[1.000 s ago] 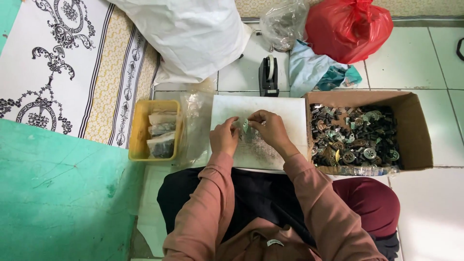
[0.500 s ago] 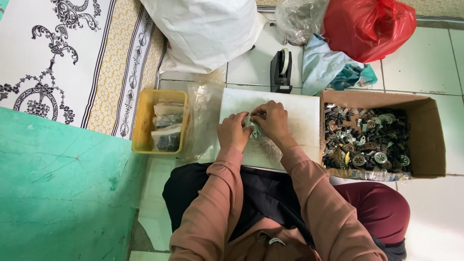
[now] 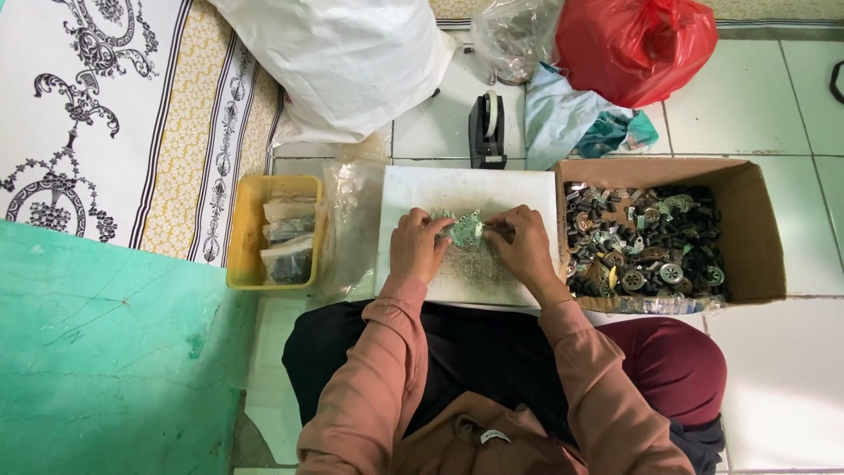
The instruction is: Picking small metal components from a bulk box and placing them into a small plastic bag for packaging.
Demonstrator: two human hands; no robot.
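metal, a small greenish part (image 3: 466, 230) sits pinched between the left hand (image 3: 418, 248) and right hand (image 3: 524, 249), above the white board (image 3: 457, 189). just right, a cardboard box (image 3: 754, 230) holds more metal parts (image 3: 642, 239).

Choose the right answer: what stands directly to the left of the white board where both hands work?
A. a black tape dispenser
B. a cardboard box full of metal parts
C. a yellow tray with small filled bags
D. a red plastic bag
C: the yellow tray holding small filled bags sits left of the white board, beyond clear plastic sheets.
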